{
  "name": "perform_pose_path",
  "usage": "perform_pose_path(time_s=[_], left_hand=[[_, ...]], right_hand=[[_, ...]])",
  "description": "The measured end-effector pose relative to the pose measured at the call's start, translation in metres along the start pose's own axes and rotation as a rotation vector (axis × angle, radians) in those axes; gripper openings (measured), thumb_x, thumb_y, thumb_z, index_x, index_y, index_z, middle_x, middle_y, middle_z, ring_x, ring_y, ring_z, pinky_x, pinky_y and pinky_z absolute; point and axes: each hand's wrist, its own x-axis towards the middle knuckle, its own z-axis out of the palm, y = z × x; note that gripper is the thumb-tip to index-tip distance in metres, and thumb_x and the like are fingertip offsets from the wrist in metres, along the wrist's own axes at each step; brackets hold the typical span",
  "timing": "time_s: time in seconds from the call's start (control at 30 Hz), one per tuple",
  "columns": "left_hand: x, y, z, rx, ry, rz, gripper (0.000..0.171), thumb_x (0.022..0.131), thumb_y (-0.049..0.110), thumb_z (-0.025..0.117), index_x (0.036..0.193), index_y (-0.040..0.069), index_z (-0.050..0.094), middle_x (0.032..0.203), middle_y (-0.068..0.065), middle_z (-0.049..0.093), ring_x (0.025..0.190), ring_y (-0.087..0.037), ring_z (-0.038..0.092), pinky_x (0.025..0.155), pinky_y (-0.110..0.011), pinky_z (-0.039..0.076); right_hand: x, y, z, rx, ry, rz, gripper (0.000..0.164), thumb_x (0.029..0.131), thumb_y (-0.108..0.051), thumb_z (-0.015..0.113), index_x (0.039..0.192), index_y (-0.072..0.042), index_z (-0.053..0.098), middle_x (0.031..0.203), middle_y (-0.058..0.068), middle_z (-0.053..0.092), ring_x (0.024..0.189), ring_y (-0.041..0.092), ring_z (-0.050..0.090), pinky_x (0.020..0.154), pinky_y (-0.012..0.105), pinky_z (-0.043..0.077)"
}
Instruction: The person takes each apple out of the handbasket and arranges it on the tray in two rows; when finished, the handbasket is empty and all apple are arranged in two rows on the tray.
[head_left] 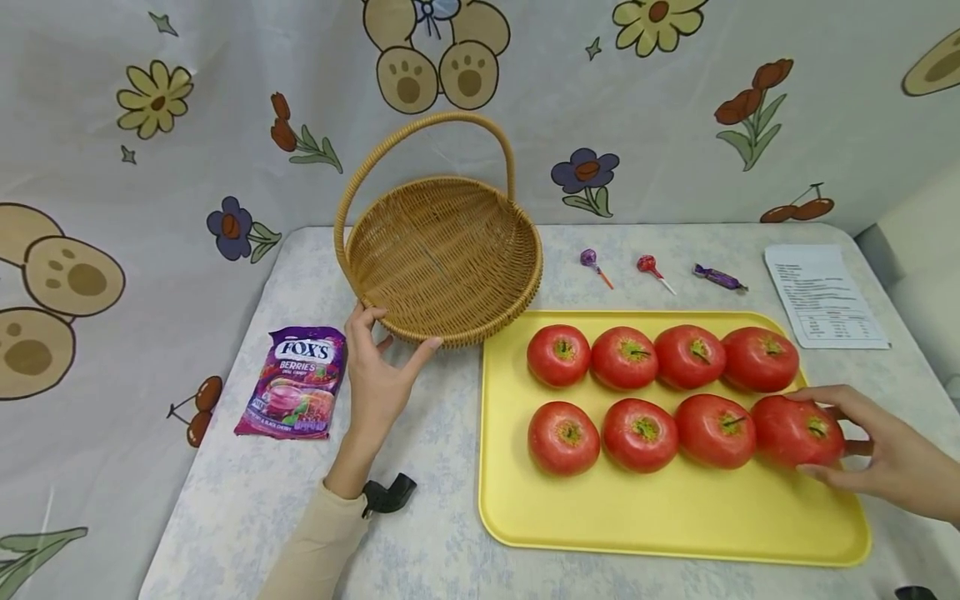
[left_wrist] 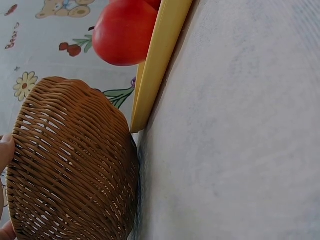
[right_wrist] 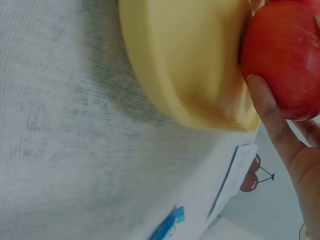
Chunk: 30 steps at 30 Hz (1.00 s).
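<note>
My left hand [head_left: 377,379] grips the near-left rim of a round wicker basket [head_left: 450,258] with a tall arched handle. Nothing lies inside the basket. In the left wrist view, fingertips [left_wrist: 6,150] show at the rim of the basket [left_wrist: 75,165]. On a yellow tray [head_left: 637,512], red apples lie in two rows. My right hand [head_left: 888,454] holds the rightmost apple [head_left: 797,431] of the near row, with thumb and fingers around its right side. The right wrist view shows a finger [right_wrist: 267,105] against this apple [right_wrist: 285,55], close by the tray's edge.
Left of the basket lies a purple candy bag [head_left: 294,383]. Behind the tray are a purple lollipop [head_left: 592,260], a red lollipop [head_left: 651,268] and a purple-wrapped candy [head_left: 720,277]. A printed paper [head_left: 825,296] lies at the back right. A blue wrapper [right_wrist: 169,225] shows in the right wrist view.
</note>
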Motion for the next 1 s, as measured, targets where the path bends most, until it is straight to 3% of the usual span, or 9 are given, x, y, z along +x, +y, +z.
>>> perform_pose_path(time_s=[0.37, 0.6, 0.67, 0.73, 0.93, 1.0], left_hand=[[0.002, 0.002, 0.0, -0.006, -0.004, 0.012, 0.077, 0.076, 0.032, 0.086, 0.131, 0.006, 0.039, 0.156, -0.02, 0.024, 0.138, -0.026, 0.037, 0.097, -0.05, 0.05], [0.002, 0.002, -0.001, 0.002, -0.007, 0.005, 0.076, 0.076, 0.033, 0.085, 0.13, 0.005, 0.039, 0.156, -0.019, 0.024, 0.139, -0.025, 0.037, 0.097, -0.047, 0.05], [0.002, 0.002, -0.001, 0.005, -0.007, 0.004, 0.076, 0.077, 0.033, 0.085, 0.13, 0.005, 0.039, 0.156, -0.019, 0.025, 0.138, -0.025, 0.037, 0.097, -0.046, 0.051], [0.002, 0.002, -0.001, 0.007, -0.005, 0.003, 0.076, 0.077, 0.033, 0.085, 0.131, 0.005, 0.039, 0.156, -0.019, 0.026, 0.138, -0.026, 0.037, 0.097, -0.046, 0.051], [0.002, 0.006, -0.001, -0.003, -0.005, -0.001, 0.076, 0.077, 0.03, 0.085, 0.132, 0.003, 0.039, 0.155, -0.021, 0.025, 0.139, -0.029, 0.037, 0.097, -0.049, 0.05], [0.001, 0.005, -0.002, 0.002, -0.006, -0.008, 0.076, 0.077, 0.031, 0.085, 0.132, 0.004, 0.039, 0.155, -0.02, 0.025, 0.139, -0.027, 0.036, 0.097, -0.048, 0.05]], right_hand=[[-0.002, -0.004, 0.001, -0.01, -0.018, -0.006, 0.087, 0.061, -0.015, 0.093, 0.133, -0.006, 0.044, 0.121, -0.029, 0.033, 0.098, -0.018, 0.035, 0.058, 0.015, 0.049], [-0.002, -0.01, 0.004, -0.052, -0.038, -0.014, 0.088, 0.057, -0.015, 0.094, 0.132, -0.008, 0.047, 0.126, 0.009, 0.039, 0.101, -0.019, 0.029, 0.06, 0.015, 0.049], [-0.001, -0.011, 0.005, -0.061, -0.036, -0.011, 0.088, 0.057, -0.015, 0.094, 0.132, -0.009, 0.048, 0.127, 0.012, 0.038, 0.1, -0.019, 0.029, 0.06, 0.015, 0.05], [-0.002, -0.012, 0.006, -0.063, -0.027, -0.023, 0.088, 0.056, -0.014, 0.094, 0.132, -0.009, 0.049, 0.127, 0.01, 0.037, 0.1, -0.019, 0.029, 0.06, 0.015, 0.05], [-0.002, -0.012, 0.007, -0.081, 0.03, -0.107, 0.09, 0.053, -0.011, 0.095, 0.131, -0.011, 0.052, 0.125, -0.026, 0.028, 0.104, -0.017, 0.031, 0.066, 0.007, 0.047], [-0.003, -0.012, 0.008, -0.091, 0.037, -0.122, 0.09, 0.052, -0.01, 0.096, 0.132, -0.012, 0.053, 0.126, -0.023, 0.03, 0.106, -0.016, 0.031, 0.069, 0.003, 0.044]])
